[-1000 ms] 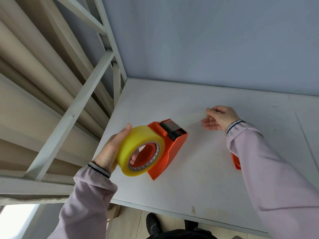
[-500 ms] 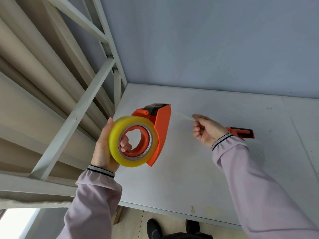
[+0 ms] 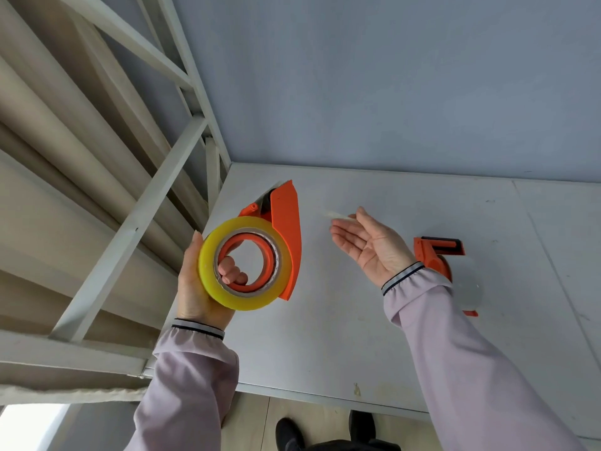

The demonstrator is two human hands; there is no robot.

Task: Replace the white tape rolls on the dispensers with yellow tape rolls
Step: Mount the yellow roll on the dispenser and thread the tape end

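My left hand point(image 3: 192, 288) grips an orange tape dispenser point(image 3: 286, 229), fingers hooked through its hub, and holds it upright above the table's left part. A yellow tape roll point(image 3: 208, 271) sits on the hub. My right hand point(image 3: 370, 249) hovers palm up to the dispenser's right, its fingers spread. A short pale strip of tape point(image 3: 335, 214) clings at its thumb tip. A second orange dispenser point(image 3: 435, 252) lies on the table behind my right wrist, carrying a whitish clear roll point(image 3: 468, 288) that my sleeve partly hides.
The grey-white table point(image 3: 325, 336) meets a blue-grey wall at the back. A white metal rack frame point(image 3: 130, 229) with long beige rolls stands close on the left. The table's front edge is near me, with dark shoes point(image 3: 289, 431) on the floor below.
My left hand raised the dispenser off the table and turned it upright. My right hand, pinched on the tape strip before, has opened palm up. The second dispenser has come into view.
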